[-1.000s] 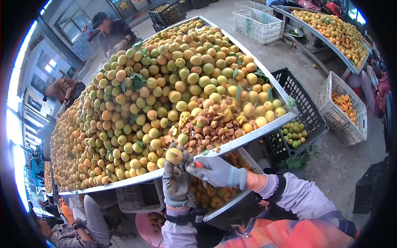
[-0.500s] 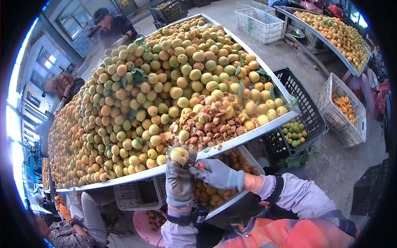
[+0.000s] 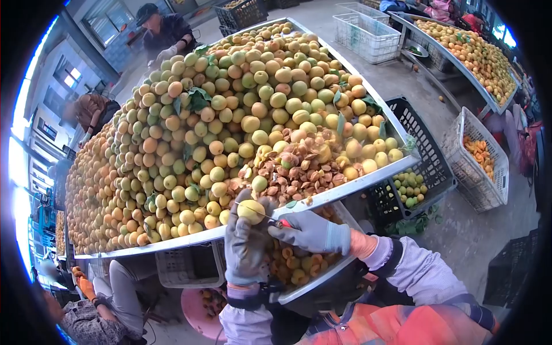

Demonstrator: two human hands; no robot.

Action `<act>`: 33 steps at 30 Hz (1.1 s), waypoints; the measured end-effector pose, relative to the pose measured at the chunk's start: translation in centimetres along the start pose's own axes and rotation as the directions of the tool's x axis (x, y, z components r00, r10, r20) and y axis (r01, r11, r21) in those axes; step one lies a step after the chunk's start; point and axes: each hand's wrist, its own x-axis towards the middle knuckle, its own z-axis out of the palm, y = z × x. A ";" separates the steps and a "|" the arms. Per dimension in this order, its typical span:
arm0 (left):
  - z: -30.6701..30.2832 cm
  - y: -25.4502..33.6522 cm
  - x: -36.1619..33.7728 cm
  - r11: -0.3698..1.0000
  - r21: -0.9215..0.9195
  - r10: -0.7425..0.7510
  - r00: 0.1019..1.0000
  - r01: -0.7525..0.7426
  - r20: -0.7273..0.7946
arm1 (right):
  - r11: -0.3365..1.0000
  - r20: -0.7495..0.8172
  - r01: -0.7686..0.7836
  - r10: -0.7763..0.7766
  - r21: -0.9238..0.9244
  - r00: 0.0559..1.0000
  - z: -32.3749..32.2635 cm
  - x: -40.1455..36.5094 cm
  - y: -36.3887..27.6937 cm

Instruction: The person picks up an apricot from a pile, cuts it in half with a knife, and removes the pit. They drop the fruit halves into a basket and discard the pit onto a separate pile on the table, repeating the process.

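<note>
My left hand point(image 3: 242, 247), in a grey glove, is closed around a yellow apricot point(image 3: 250, 212) at the table's near edge. In my gloved right hand point(image 3: 313, 231) is a small knife with a red handle point(image 3: 283, 223). Its thin blade lies against the apricot; how deep it sits cannot be told. Behind my hands, a heap of brown pits point(image 3: 292, 172) lies in front of a large pile of apricots point(image 3: 230, 126). Below my hands stands a crate of cut apricots point(image 3: 299, 270), partly hidden by my arms.
A metal-edged table point(image 3: 368, 179) bears the pile. To the right are a black crate of green fruit point(image 3: 422, 144) and a white crate of apricot halves point(image 3: 460, 167). A pink basin point(image 3: 195, 313) sits low at left. Other people work at the far side and lower left.
The view has shifted slightly. My right hand has drawn a little to the right, with the knife blade still at the apricot. My left hand keeps its hold on the fruit.
</note>
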 end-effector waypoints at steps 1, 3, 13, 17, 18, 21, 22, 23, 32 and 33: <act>0.1 0.9 0.2 0.976 0.201 0.065 0.995 -0.080 0.079 | 0.993 0.055 -0.100 0.097 0.056 0.994 -0.1 0.1 0.4; 0.4 1.6 0.4 0.900 0.406 0.107 0.984 -0.158 0.144 | 0.987 0.088 -0.083 0.071 0.137 0.994 -0.3 0.7 2.2; 1.0 -1.0 -0.1 0.989 -0.134 -0.042 0.995 0.053 0.087 | 0.960 0.058 -0.152 0.142 0.235 0.988 0.2 -0.5 0.4; 0.1 0.3 -0.1 0.995 0.094 -0.039 0.989 0.026 0.145 | 0.983 0.114 -0.102 0.085 0.150 0.990 -0.5 0.2 1.5; 0.1 0.9 -0.1 0.995 0.094 -0.039 0.989 0.026 0.145 | 0.983 0.114 -0.102 0.086 0.150 0.990 -0.7 0.3 1.6; 0.6 2.1 0.0 0.939 0.341 -0.034 0.972 -0.048 0.232 | 0.979 0.172 -0.054 0.019 0.198 0.985 -1.1 0.3 1.9; 0.6 2.4 0.0 0.940 0.338 -0.037 0.972 -0.045 0.232 | 0.983 0.190 -0.029 -0.006 0.183 0.982 -1.2 0.3 2.0; 0.5 2.9 -0.1 0.908 0.420 -0.087 0.973 -0.012 0.215 | 0.986 0.208 -0.003 -0.032 0.168 0.977 -1.3 0.2 2.2; 1.0 -1.0 -0.1 0.997 -0.074 -0.020 0.992 0.030 0.124 | 0.995 0.129 -0.047 0.035 0.092 0.991 -1.1 -0.1 1.4; 1.4 -0.6 -0.3 0.994 -0.089 -0.055 0.992 0.065 0.115 | 0.991 0.144 -0.052 0.035 0.121 0.989 -1.1 0.0 1.6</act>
